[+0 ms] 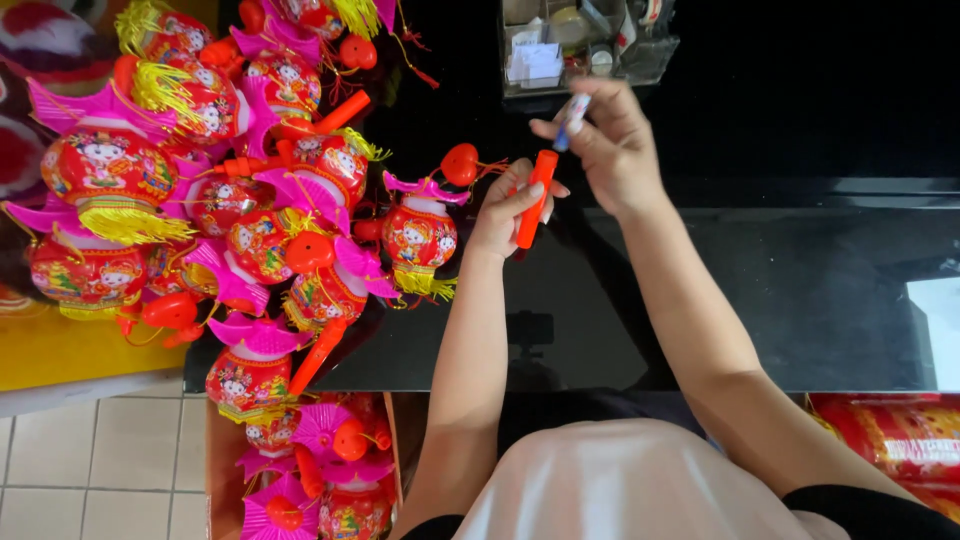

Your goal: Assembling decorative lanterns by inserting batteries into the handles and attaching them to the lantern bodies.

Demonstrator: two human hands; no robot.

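Note:
My left hand [508,208] grips an orange plastic stick handle [536,198], held upright over the black glossy counter [800,290]. My right hand [610,145] pinches a small cylindrical battery [573,118], white and blue, just above the handle's top end. A red toy lantern with a pink top and yellow tassel [418,232] hangs to the left of my left hand, a red heart-shaped piece [460,163] above it.
A heap of red and pink toy lanterns [230,180] covers the counter's left side. More lanterns fill a cardboard box [320,470] on the floor below. A clear organiser box [585,45] with small items stands at the counter's far edge. Red packaging [900,435] lies at the lower right.

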